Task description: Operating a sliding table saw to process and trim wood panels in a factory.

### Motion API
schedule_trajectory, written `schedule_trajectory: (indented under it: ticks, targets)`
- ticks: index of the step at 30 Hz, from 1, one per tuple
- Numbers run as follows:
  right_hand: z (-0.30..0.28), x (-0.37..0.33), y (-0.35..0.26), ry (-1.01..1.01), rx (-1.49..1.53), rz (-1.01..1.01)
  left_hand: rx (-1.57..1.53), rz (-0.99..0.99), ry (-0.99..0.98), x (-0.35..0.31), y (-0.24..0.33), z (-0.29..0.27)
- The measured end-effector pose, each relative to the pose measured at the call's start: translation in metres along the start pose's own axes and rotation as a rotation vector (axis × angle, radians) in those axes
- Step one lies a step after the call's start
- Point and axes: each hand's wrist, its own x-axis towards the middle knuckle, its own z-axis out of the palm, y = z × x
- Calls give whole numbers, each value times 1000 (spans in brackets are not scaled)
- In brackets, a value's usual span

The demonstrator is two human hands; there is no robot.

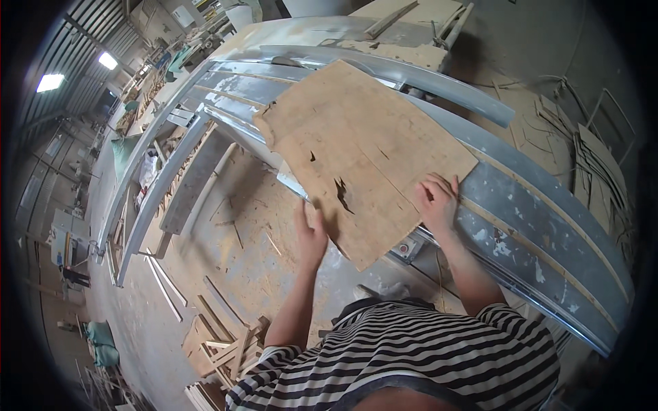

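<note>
A large, thin, pale brown sheet of wood veneer point(360, 154), roughly rectangular with ragged edges, several dark splits and small holes, is lying tilted across the grey metal table of a long woodworking machine point(521, 212). Its far corner is reaching toward the machine's curved grey rail point(439, 79), and its near corner is hanging out past the machine's edge toward the person.

The right hand point(436, 200) is resting on the sheet's right near edge, fingers spread and lying flat on top of the wood, with the thumb side at the edge; whether the thumb is curling underneath cannot be told. The left hand point(310, 229) is meeting the sheet's left near edge, palm turned toward it and fingers held straight and together, touching or pressing the edge rather than closing around it.

Both bare forearms are coming up from a black-and-white striped shirt point(411, 356) at the lower edge of the view.

Below the sheet, the concrete floor point(240, 233) is lying covered in sawdust and thin wood slivers. A heap of short pale wooden offcuts point(219, 349) is sitting on the floor near the person's left side. To the right of the machine, more thin veneer scraps point(596, 171) are lying piled on the ground. Further along the left, a long workshop hall with other benches is stretching away under bright ceiling lights point(51, 82).
</note>
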Motion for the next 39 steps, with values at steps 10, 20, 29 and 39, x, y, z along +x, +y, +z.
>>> schedule_trajectory:
  ticks: [10,20,29,39]
  targets:
    - [-8,23,25,-72,-102,-6,-47,31,57,-7,15,52]
    - [-8,80,84,-192,-48,-52,44,137,67,2,37,105]
    - [9,147,163,-223,59,-126,173,112,-21,18,66,169]
    - [15,157,183,-255,78,-156,74,45,59,43,54,154]
